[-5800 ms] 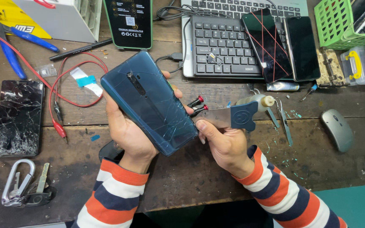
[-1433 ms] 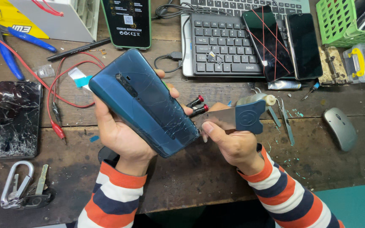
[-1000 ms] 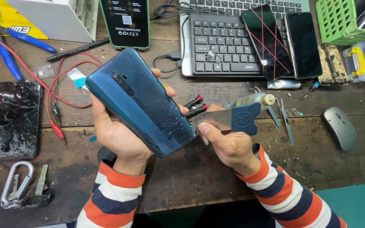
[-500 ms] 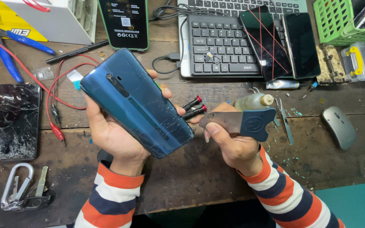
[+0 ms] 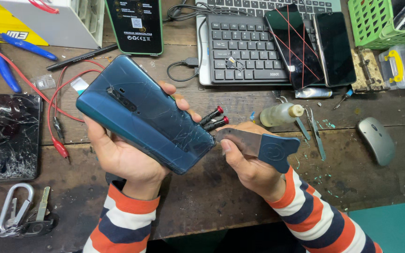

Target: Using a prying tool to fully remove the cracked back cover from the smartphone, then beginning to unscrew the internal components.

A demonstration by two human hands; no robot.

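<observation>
The palm of the left hand (image 5: 118, 154) is covered by the phone (image 5: 146, 115), whose screen side is turned away and cannot be seen; the tip of the pry tool (image 5: 254, 143) is hidden where it meets the phone's edge, so how far it is inserted cannot be told; part of the tool is masked by the right hand (image 5: 251, 166); the keyboard (image 5: 249, 51) is cut off by the top edge and partly covered by two phones (image 5: 310, 44); the green basket (image 5: 376, 23) is cropped at the corner; the small parts on the keyboard are too small to be identified.
</observation>
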